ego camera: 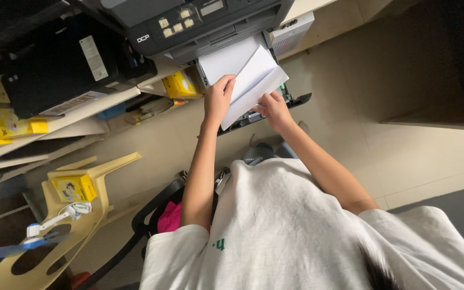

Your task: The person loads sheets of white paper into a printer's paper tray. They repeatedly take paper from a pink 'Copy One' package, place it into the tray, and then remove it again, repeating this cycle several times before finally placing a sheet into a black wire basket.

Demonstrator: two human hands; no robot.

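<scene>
Two hands grip a stack of white paper point(253, 80) at the printer point(200, 24): left hand point(218, 99) closed on one edge, right hand point(272, 110) on the other, keeping sheets even above the open tray point(296, 100).

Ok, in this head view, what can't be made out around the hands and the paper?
Head view only:
- Paper tray: mostly covered by the paper sheets and both hands.
- Left hand and right hand: fingertips tucked behind the sheets, grip unclear.
- Printer: top cut off by the frame edge.
</scene>
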